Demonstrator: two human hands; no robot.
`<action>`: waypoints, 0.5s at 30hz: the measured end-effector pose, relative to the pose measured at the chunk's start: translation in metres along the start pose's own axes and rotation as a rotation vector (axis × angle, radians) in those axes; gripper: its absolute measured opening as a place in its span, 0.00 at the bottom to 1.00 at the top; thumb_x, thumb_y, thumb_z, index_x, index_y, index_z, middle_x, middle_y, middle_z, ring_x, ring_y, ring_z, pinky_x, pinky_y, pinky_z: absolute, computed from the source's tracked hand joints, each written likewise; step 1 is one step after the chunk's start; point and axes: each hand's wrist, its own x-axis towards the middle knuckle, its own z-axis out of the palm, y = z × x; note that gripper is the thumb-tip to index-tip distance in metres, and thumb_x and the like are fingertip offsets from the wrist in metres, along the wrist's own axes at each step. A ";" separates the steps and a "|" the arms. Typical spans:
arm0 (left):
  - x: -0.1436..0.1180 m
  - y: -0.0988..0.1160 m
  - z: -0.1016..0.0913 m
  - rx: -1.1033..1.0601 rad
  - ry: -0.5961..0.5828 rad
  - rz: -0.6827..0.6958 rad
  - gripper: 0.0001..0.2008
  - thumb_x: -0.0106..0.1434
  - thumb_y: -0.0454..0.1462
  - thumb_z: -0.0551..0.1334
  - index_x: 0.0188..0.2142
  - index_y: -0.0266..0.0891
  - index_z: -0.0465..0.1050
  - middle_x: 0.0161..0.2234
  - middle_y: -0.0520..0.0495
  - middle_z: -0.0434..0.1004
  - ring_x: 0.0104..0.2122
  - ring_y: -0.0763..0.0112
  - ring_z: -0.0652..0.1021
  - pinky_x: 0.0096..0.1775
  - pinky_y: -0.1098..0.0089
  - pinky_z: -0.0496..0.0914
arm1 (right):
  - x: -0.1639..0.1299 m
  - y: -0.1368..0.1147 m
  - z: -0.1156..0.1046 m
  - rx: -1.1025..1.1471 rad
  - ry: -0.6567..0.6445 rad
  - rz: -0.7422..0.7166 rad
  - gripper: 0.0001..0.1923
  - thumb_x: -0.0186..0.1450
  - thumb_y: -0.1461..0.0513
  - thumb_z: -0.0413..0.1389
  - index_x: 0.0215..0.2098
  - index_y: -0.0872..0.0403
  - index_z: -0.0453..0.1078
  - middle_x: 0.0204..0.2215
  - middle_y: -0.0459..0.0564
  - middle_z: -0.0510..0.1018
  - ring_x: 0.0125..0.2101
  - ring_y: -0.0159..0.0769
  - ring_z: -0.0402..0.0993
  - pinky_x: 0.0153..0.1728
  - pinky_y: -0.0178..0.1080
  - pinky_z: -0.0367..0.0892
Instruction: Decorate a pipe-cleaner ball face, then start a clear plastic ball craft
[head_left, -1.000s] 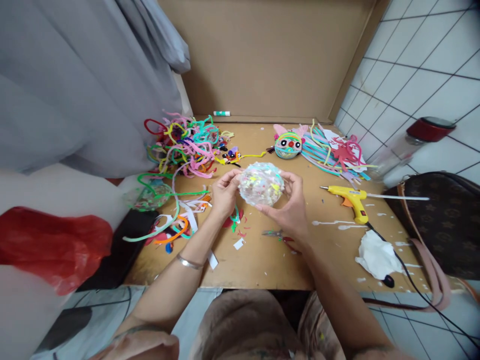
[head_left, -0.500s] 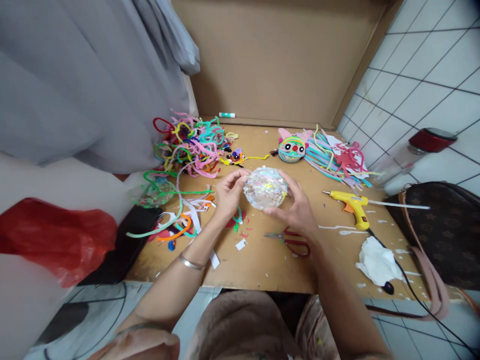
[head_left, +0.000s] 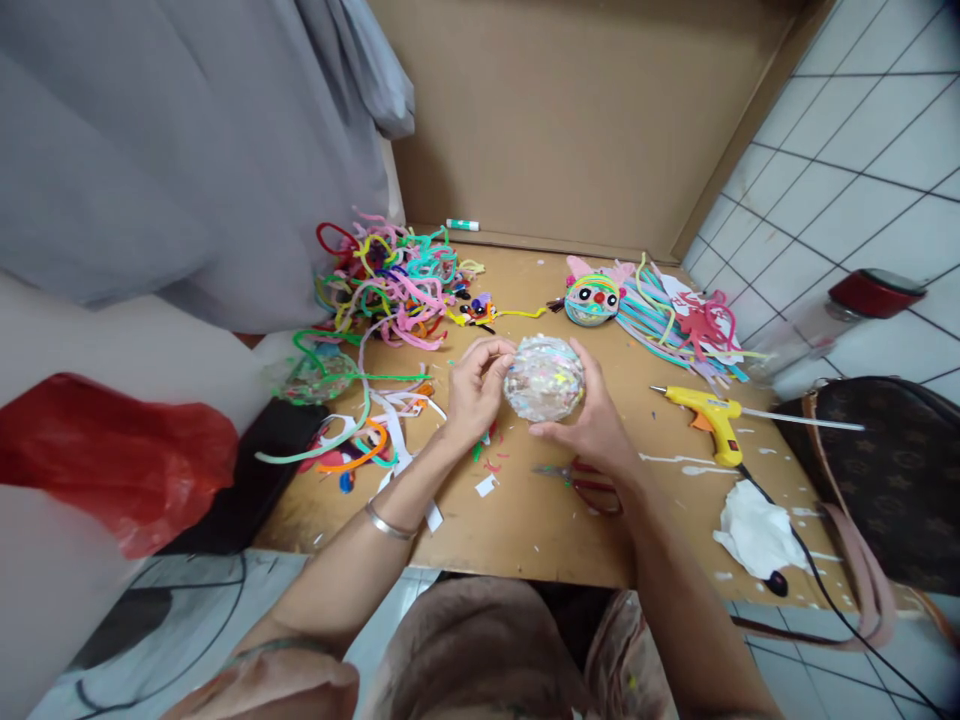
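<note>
L hand [head_left: 475, 392] hides pt of ball [head_left: 544, 378]; scissors [head_left: 594, 487] blurry.

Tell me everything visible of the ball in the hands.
The ball is roundish, rough and partly clear, perhaps plastic or glue, flecked with white, yellow, pink and blue. It is held over the table, with the left hand at its left edge and the right hand cupping its right side. Its underside is hidden.

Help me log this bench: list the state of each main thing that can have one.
Textured ball: held in the right hand
Right hand: curved around the ball
Left hand: fingers bent at the ball's edge
Glue gun: lying on its side, stick inserted
Scissors: lying down, partly hidden
Bottle: capped
Tissue: crumpled
Pipe cleaners: tangled
</note>
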 end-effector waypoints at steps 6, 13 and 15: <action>-0.003 -0.001 0.001 0.102 -0.043 0.102 0.13 0.70 0.46 0.58 0.36 0.40 0.73 0.37 0.45 0.77 0.39 0.67 0.76 0.45 0.67 0.69 | 0.002 -0.001 -0.001 -0.066 0.100 -0.064 0.52 0.45 0.47 0.73 0.62 0.52 0.61 0.58 0.60 0.71 0.60 0.54 0.68 0.62 0.56 0.64; -0.004 -0.003 0.001 0.133 -0.031 0.165 0.11 0.72 0.44 0.56 0.39 0.39 0.71 0.39 0.45 0.76 0.40 0.68 0.76 0.44 0.66 0.71 | 0.000 -0.008 -0.005 -0.040 0.135 -0.103 0.48 0.45 0.50 0.74 0.60 0.49 0.64 0.56 0.56 0.73 0.57 0.52 0.71 0.60 0.53 0.67; -0.005 -0.001 0.001 0.140 -0.027 0.176 0.10 0.71 0.43 0.57 0.38 0.39 0.71 0.39 0.45 0.76 0.40 0.68 0.77 0.45 0.66 0.71 | 0.000 -0.008 -0.005 -0.025 0.130 -0.103 0.48 0.45 0.51 0.74 0.61 0.49 0.64 0.56 0.56 0.73 0.58 0.52 0.71 0.60 0.53 0.67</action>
